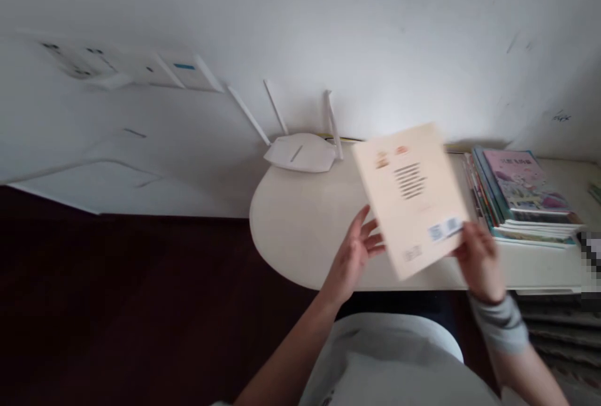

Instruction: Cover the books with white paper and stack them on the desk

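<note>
A thin cream-coloured book [413, 206] is tilted in the air above the white table [300, 231]. A block of text, small orange pictures and printed codes show on the cover side facing me. My right hand [481, 262] grips its lower right corner, thumb on the near face and the other fingers mostly hidden. Beside the book's left edge is my left hand [352, 256], open with its fingers apart. Its fingertips reach the edge, but I cannot tell whether they touch it.
A pile of books [526, 193], a pink one on top, lies on the table's right part. The white router [303, 152] with upright antennas stands at the back by the wall. Wall sockets [141, 68] are at upper left. A white seat [399, 331] is below the table edge.
</note>
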